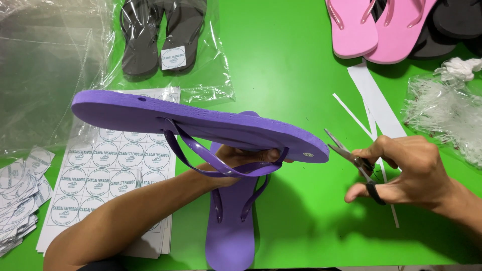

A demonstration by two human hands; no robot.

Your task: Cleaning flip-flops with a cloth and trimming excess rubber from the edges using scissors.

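Left hand [241, 156] under raised purple sandal [201, 120], fingers curled shut around strap [221, 165] and sole edge; sandal held sole-up, roughly level, heel end toward right, above green table [291, 90]

Right hand [406, 173] closed through handles of scissors [351, 155], thumb and fingers in black loops; blades parted slightly, tips just beside heel end of held sandal, near small pale tag at edge; contact between blades and sandal not resolvable

Second purple sandal [231, 226] flat on table directly below, strap up, toe toward camera, partly hidden by left wrist

Handling, judged: foam sole looks light and somewhat flexible, no sag visible over length when carried from mid-sole; matte surface probably grips well. Strap glossy, thin, soft, likely slippery and stretchy, so poor as sole hold. Best hold appears to be mid-sole with thumb over edge, strap trapped in palm, as seen. Foam probably easy to nick with blades

Surroundings: sheet of round stickers [110, 170] left of forearm, loose cut stickers [20, 195] at far left; bagged dark sandals [160, 35] at top in clear plastic; pink sandals [371, 25] top right over dark ones; white paper strips [371, 95] behind scissors; crumpled clear plastic [447, 115] at right edge
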